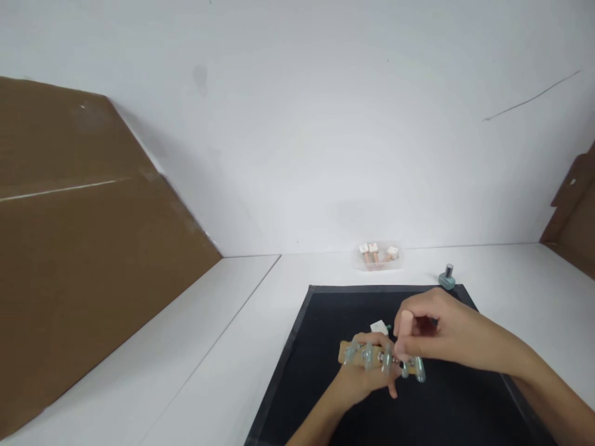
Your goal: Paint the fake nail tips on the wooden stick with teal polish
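Note:
My left hand (360, 379) is closed round a yellowish strip (344, 352) held above the dark mat. Several pale green, translucent, long rounded pieces (368, 356) like false nail tips stand across the strip. My right hand (432, 328) pinches a peach cylinder (406, 325), shaped like a nail polish cap, upright over the strip's right part. Its lower end is hidden behind my fingers, so whether it touches a tip cannot be seen. Just behind my left hand, a small white block-shaped bottle (379, 327) with a greenish bit at its side is on the mat.
The black mat (334, 310) covers the white table (223, 322). At the back stands a clear plastic box (376, 266) with white blocks on peach stems. A teal bottle (447, 280) with a silver top sits right. Cardboard panels (83, 248) flank the white wall.

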A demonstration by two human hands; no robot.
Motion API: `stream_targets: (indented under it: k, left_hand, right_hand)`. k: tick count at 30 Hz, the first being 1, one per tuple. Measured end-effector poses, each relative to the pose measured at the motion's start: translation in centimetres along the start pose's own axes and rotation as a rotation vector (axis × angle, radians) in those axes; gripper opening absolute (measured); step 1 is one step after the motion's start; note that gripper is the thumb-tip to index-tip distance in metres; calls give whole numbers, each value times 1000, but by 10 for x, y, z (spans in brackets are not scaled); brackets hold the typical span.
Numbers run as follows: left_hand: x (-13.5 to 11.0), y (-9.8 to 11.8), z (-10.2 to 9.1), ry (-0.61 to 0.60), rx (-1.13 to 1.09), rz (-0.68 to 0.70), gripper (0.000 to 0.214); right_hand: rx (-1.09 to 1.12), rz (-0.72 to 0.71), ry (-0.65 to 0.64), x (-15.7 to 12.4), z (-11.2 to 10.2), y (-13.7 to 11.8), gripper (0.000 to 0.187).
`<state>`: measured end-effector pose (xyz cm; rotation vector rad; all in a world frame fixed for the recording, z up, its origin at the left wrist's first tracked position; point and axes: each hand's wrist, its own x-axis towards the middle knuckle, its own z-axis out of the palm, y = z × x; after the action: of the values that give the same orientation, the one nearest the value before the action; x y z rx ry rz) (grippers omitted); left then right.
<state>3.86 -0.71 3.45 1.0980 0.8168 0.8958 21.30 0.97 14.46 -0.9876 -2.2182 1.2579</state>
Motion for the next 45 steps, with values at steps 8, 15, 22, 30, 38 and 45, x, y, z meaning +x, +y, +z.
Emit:
stream_targets:
  k: [8, 15, 22, 30, 38, 45]
  left_hand:
    - [-2, 8, 3, -21, -5, 2, 41]
    - [-1, 4, 1, -43, -44, 11, 40]
    - [0, 5, 0, -56, -84, 26, 37]
    - [1, 1, -1, -47, -79, 19, 36]
    - [2, 1, -1, -48, -92, 17, 37]
    - [-1, 3, -1, -49, -85, 27, 39]
  right_hand:
    - [-3, -14, 42, 0, -1, -1, 17]
    - [-40, -23, 66, 0, -3, -3, 19]
    - [-39, -29, 29, 0, -4, -3, 20]
    - [-42, -53, 1, 2, -2, 0, 16]
    - [-28, -98, -50, 1, -4, -2, 15]
    - [-14, -97, -10, 0, -3, -2, 17]
